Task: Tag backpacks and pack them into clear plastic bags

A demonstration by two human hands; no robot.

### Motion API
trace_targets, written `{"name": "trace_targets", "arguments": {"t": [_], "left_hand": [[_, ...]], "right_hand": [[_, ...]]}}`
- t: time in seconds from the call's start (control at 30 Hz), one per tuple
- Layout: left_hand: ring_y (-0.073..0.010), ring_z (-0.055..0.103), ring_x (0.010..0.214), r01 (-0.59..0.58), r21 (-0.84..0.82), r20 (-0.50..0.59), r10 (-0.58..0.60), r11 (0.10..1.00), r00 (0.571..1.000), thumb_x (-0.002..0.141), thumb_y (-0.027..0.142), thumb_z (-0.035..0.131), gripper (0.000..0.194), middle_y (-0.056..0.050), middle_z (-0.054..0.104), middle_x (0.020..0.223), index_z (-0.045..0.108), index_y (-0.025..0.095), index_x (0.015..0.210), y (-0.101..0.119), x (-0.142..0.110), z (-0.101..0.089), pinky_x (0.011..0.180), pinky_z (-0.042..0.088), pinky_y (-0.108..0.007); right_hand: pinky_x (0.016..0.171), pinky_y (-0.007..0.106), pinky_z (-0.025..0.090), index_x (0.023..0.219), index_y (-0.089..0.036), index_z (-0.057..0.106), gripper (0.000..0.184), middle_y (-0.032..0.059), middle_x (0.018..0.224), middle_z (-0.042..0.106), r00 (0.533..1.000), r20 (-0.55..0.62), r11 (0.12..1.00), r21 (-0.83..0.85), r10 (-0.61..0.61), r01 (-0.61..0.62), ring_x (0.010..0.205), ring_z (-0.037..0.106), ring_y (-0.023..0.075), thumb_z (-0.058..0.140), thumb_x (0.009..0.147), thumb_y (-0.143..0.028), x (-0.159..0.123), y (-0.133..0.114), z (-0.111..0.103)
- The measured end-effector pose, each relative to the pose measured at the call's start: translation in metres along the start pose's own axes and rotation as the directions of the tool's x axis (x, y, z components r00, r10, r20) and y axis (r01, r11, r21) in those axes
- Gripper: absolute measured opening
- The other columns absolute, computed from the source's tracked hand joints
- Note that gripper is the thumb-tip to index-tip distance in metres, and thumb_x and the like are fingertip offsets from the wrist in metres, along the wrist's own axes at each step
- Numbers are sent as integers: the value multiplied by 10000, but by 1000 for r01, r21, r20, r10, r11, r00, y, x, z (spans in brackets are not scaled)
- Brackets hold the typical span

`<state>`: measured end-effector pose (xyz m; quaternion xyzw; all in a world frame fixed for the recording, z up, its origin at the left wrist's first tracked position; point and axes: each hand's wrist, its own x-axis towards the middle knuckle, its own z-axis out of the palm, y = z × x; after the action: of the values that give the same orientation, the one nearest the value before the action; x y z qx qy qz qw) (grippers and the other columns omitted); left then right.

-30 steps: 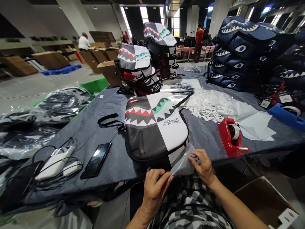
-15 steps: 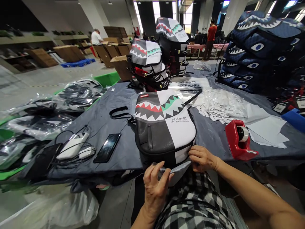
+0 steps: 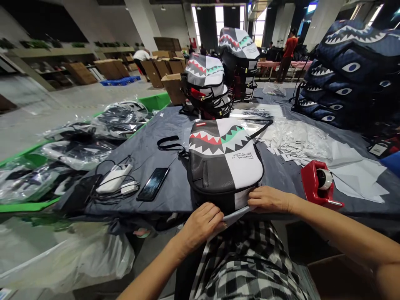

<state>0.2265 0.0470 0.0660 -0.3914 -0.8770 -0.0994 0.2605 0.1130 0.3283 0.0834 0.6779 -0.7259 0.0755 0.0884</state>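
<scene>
**Both my hands at the near end of the shark-mouth backpack, a translucent plastic sheet stretched between them.**
The backpack lies flat on the grey-covered table, just in from the near edge, its lower end right at my fingers and its black strap trailing off to the left; my left hand is curled closed over one end of the sheet; my right hand lies flat and narrow along the backpack's lower edge, though I cannot tell whether it grips the sheet or only presses it; the red tape dispenser sits to my right, the phone and power bank to my left, both close enough to reach without shifting the backpack.
</scene>
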Motion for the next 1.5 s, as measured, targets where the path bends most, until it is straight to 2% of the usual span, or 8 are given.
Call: {"name": "trace_targets", "arguments": {"t": [0.27,0.43,0.6,0.8,0.97,1.1,1.33,1.5], "left_hand": [[-192,575,818,53,-67,108,-45,996,993,989,352,548,138,-11,599,867,542,218,956,-31,59,-97,725,446,-302],[-186,543,721,71,-11,-40,-71,997,997,976,447,539,260,-2,547,792,493,221,855,-30,94,-141,625,415,-286],[-176,473,643,116,252,-268,-46,961,962,966,145,452,209,0,501,691,488,212,771,-28,102,-129,601,381,-293],[-180,445,611,12,420,-230,94,907,969,933,24,377,303,-5,484,654,453,211,707,-24,82,-113,617,394,-308],[-198,529,699,-19,254,-3,20,967,1000,972,230,499,151,-18,551,749,480,197,826,-9,66,-106,706,461,-339],[-184,498,691,-2,220,-169,40,976,985,934,50,387,212,-25,545,724,481,198,815,-21,63,-97,694,458,-315],[-185,492,645,62,301,-407,69,951,911,911,36,404,230,-19,545,652,511,200,791,-23,52,-65,680,464,-329],[-184,565,714,78,295,-242,-4,952,970,914,128,469,153,-29,596,703,558,181,801,0,35,-52,801,488,-356]], "right_hand": [[730,276,443,928,-209,550,199,50,899,602,985,89,967,199,145,-160,813,557,171,582,918,-405,35,10,-111],[668,278,416,834,-234,500,304,29,782,554,927,-211,951,59,309,-304,705,515,165,383,986,-470,49,-3,-137],[599,279,381,850,-225,457,185,11,720,506,794,-568,945,-78,219,-317,634,475,161,430,979,-354,62,-19,-124],[629,271,429,944,-209,446,37,28,797,554,895,-446,986,-132,29,-98,687,509,165,464,973,-225,54,-22,-101],[572,265,369,851,-223,441,193,0,698,493,846,-532,963,-219,18,-158,597,448,152,352,926,-69,44,-19,-74],[598,280,413,913,-213,475,31,19,750,506,790,-604,959,-149,106,-243,656,479,166,475,938,-194,49,-26,-63],[678,274,497,1038,-188,489,191,47,847,563,876,-481,988,-129,16,-89,760,526,166,410,924,-57,39,-24,-49],[636,282,433,906,-206,520,242,10,735,510,757,-653,950,-216,31,-225,677,468,155,409,910,10,39,-23,-19]]}}
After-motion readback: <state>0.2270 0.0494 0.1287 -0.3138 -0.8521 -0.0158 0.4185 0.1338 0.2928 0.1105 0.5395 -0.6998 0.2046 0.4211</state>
